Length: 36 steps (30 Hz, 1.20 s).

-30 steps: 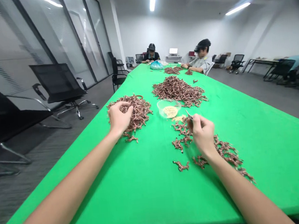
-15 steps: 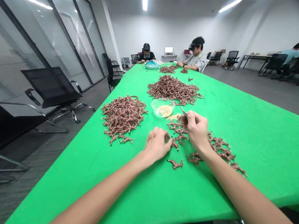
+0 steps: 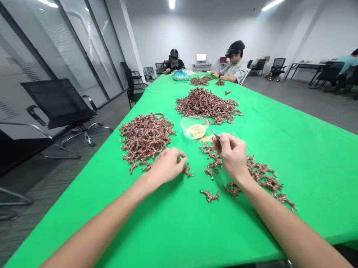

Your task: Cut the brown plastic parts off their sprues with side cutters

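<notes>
Log, head view, near to far. My right hand (image 3: pixel 234 154) is closed, pinching slim metal tweezers (image 3: pixel 215 134), their tips just above spilled pale granules (image 3: pixel 207 139). My left hand (image 3: pixel 167 166) is loosely curled, just beside a small clump of copper-brown branched pieces (image 3: pixel 187 171); I cannot tell if it grips anything (the fingers hide the palm). More pieces lie scattered around my right hand on the green-covered table (image 3: pixel 310 189). Beyond are a heap (image 3: pixel 145 138) on the left, a clear bowl (image 3: pixel 194 127) of granules, and a second heap (image 3: pixel 206 106). Two co-workers, one in grey (image 3: pixel 234 74) and one in black (image 3: pixel 175 64), sit at the far end.
</notes>
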Each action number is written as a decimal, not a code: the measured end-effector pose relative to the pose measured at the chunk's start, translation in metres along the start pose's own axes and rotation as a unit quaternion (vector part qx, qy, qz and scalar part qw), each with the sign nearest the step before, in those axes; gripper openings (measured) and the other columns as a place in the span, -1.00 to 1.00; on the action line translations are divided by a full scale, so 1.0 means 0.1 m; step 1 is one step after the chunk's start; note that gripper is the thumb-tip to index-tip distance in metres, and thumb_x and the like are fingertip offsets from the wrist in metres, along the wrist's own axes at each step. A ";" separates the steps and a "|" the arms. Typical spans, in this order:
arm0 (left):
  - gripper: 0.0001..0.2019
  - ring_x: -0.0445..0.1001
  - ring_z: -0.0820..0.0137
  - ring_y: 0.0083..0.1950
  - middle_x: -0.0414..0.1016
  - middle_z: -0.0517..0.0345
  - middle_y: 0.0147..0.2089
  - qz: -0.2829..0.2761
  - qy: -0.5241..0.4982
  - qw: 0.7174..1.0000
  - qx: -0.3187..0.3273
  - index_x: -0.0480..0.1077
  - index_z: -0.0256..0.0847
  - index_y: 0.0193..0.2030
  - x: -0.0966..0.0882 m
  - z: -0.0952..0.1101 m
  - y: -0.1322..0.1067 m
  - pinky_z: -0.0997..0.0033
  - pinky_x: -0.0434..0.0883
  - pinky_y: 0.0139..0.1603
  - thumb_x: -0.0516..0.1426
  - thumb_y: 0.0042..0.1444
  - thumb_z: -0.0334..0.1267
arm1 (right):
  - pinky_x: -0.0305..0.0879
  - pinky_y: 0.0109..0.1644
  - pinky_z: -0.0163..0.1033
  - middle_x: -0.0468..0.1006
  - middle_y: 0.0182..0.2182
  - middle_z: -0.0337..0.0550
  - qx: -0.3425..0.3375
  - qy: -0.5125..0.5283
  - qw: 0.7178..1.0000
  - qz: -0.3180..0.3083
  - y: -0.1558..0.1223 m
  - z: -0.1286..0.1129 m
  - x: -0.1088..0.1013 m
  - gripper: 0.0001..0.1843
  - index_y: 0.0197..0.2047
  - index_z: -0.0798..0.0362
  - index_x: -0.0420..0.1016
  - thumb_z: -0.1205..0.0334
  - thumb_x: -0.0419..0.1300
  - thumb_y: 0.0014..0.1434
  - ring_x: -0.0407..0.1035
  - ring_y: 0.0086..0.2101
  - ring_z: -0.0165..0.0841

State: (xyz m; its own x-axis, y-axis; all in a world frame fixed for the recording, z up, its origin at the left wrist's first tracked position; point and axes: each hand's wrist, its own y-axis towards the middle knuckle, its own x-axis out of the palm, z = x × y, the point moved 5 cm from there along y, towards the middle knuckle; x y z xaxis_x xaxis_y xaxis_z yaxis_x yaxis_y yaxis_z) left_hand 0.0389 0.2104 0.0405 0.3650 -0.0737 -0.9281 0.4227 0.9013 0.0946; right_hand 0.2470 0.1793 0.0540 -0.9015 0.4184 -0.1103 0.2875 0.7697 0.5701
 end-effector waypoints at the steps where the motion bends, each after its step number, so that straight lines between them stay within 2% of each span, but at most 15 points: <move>1: -0.69 0.52 0.14 -0.16 0.60 0.00 -0.29 0.007 -0.002 1.000 0.009 0.55 -0.16 -0.09 -0.05 0.00 -0.02 0.10 0.38 -0.06 0.04 0.24 -0.11 | 0.08 -0.50 -0.27 0.37 -0.57 -0.23 0.000 0.002 1.000 -0.001 0.00 0.00 0.00 -0.53 -0.47 0.05 0.41 -0.02 0.02 0.40 0.19 -0.56 -0.41; 3: -0.68 0.51 0.15 -0.05 0.59 0.01 -0.11 0.000 -0.009 0.998 0.061 0.51 -0.13 0.03 -0.10 0.04 -0.06 0.11 0.36 0.05 0.11 0.19 -0.15 | 0.09 -0.49 -0.27 0.38 -0.57 -0.23 0.000 0.006 1.000 -0.004 -0.01 0.00 0.01 -0.52 -0.47 0.06 0.41 -0.03 0.02 0.40 0.20 -0.56 -0.41; 5: -0.61 0.42 0.14 0.14 0.47 0.02 0.14 -0.053 -0.016 0.988 0.143 0.47 -0.06 0.11 -0.09 0.12 -0.12 0.10 0.30 0.19 0.20 0.11 -0.19 | 0.10 -0.49 -0.27 0.39 -0.57 -0.23 0.000 0.008 1.000 -0.008 -0.02 0.00 0.02 -0.52 -0.48 0.06 0.41 -0.03 0.03 0.39 0.20 -0.57 -0.41; 7: -0.63 0.35 0.14 0.24 0.35 0.06 0.27 -0.110 -0.016 0.975 0.194 0.48 0.00 0.09 -0.04 0.17 -0.18 0.09 0.24 0.26 0.22 0.11 -0.20 | 0.10 -0.49 -0.27 0.40 -0.57 -0.23 0.003 0.009 1.000 -0.012 -0.03 0.00 0.03 -0.52 -0.48 0.06 0.40 -0.03 0.03 0.39 0.21 -0.57 -0.41; 9: -0.76 0.36 0.15 0.22 0.37 0.06 0.24 -0.126 -0.012 0.971 0.201 0.53 -0.03 -0.01 0.01 0.17 -0.21 0.09 0.25 0.24 0.19 0.18 -0.22 | 0.11 -0.49 -0.27 0.41 -0.56 -0.22 0.007 0.009 1.000 -0.014 -0.03 0.02 0.04 -0.52 -0.48 0.06 0.40 -0.04 0.03 0.39 0.22 -0.56 -0.41; 12: -0.87 0.43 0.19 0.12 0.49 0.04 0.09 -0.104 -0.041 0.975 0.194 0.55 -0.13 -0.15 0.03 0.15 -0.22 0.15 0.31 0.15 0.17 0.22 -0.26 | 0.12 -0.48 -0.28 0.41 -0.55 -0.21 0.011 0.010 1.000 -0.017 -0.04 0.04 0.05 -0.51 -0.48 0.06 0.39 -0.07 0.04 0.38 0.24 -0.55 -0.40; 15: -0.87 0.48 0.22 0.04 0.54 0.00 0.01 -0.079 -0.168 0.971 0.148 0.52 -0.19 -0.16 0.01 0.10 -0.23 0.19 0.37 0.08 0.18 0.22 -0.24 | 0.13 -0.47 -0.27 0.41 -0.55 -0.21 0.014 0.006 0.999 -0.029 -0.05 0.04 0.07 -0.50 -0.48 0.06 0.39 -0.09 0.03 0.38 0.25 -0.54 -0.39; 17: -0.80 0.50 0.22 0.03 0.53 -0.07 0.06 -0.073 -0.319 0.941 0.081 0.50 -0.22 -0.10 0.00 0.03 -0.26 0.23 0.45 -0.03 0.17 0.23 -0.18 | 0.13 -0.46 -0.27 0.42 -0.54 -0.20 0.009 -0.005 0.999 -0.039 -0.06 0.02 0.08 -0.50 -0.45 0.06 0.41 -0.09 0.02 0.39 0.26 -0.53 -0.38; 20: -0.69 0.51 0.21 0.03 0.46 -0.17 0.18 -0.065 -0.518 0.853 -0.028 0.48 -0.26 0.01 0.04 -0.09 -0.35 0.34 0.51 -0.22 0.19 0.23 -0.12 | 0.09 -0.47 -0.28 0.41 -0.54 -0.22 -0.011 -0.030 0.998 -0.059 -0.12 -0.05 0.12 -0.54 -0.40 0.06 0.44 -0.05 0.01 0.40 0.23 -0.54 -0.38; 23: -0.68 0.53 0.31 -0.02 0.48 -0.15 0.16 -0.038 -0.621 0.776 -0.103 0.50 -0.27 0.02 0.12 -0.19 -0.46 0.47 0.50 -0.25 0.21 0.22 -0.12 | 0.05 -0.48 -0.28 0.34 -0.58 -0.28 -0.055 -0.062 0.992 -0.099 -0.21 -0.16 0.21 -0.61 -0.40 0.05 0.43 0.07 0.01 0.40 0.18 -0.58 -0.40; 27: -0.77 0.54 0.46 -0.18 0.59 -0.01 -0.10 0.002 -0.700 0.699 -0.145 0.57 -0.29 -0.14 0.19 -0.26 -0.54 0.55 0.49 -0.21 0.25 0.19 -0.16 | 0.10 -0.41 -0.28 0.40 -0.53 -0.26 -0.133 -0.109 0.971 -0.165 -0.36 -0.29 0.38 -0.74 -0.36 0.05 0.44 0.22 0.03 0.35 0.26 -0.53 -0.40; 29: -0.78 0.53 0.50 -0.23 0.60 0.05 -0.19 0.016 -0.719 0.681 -0.142 0.58 -0.30 -0.19 0.19 -0.26 -0.55 0.55 0.50 -0.19 0.27 0.17 -0.16 | 0.13 -0.39 -0.27 0.44 -0.50 -0.24 -0.161 -0.125 0.961 -0.187 -0.43 -0.33 0.45 -0.79 -0.31 0.05 0.44 0.25 0.04 0.33 0.30 -0.51 -0.38; 31: -0.78 0.53 0.51 -0.24 0.60 0.08 -0.22 0.022 -0.726 0.674 -0.132 0.59 -0.30 -0.21 0.16 -0.23 -0.56 0.55 0.50 -0.16 0.29 0.15 -0.16 | 0.17 -0.35 -0.27 0.46 -0.46 -0.21 -0.183 -0.137 0.953 -0.199 -0.48 -0.35 0.49 -0.81 -0.29 0.05 0.44 0.27 0.04 0.32 0.34 -0.47 -0.37; 36: -0.76 0.55 0.48 -0.22 0.62 0.05 -0.15 0.015 -0.722 0.683 -0.108 0.60 -0.31 -0.17 0.10 -0.14 -0.61 0.50 0.49 -0.09 0.36 0.06 -0.22 | 0.18 -0.34 -0.26 0.45 -0.45 -0.20 -0.197 -0.152 0.948 -0.199 -0.53 -0.39 0.52 -0.81 -0.26 0.04 0.42 0.26 0.01 0.34 0.35 -0.45 -0.35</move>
State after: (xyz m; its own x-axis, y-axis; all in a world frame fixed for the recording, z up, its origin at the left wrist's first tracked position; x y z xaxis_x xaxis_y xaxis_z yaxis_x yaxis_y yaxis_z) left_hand 0.0048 0.1610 0.0204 0.8746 -0.2567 0.4114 0.3209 0.9424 -0.0942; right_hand 0.1720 0.1419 0.0500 -0.7613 0.2976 -0.5761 -0.2540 0.6806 0.6872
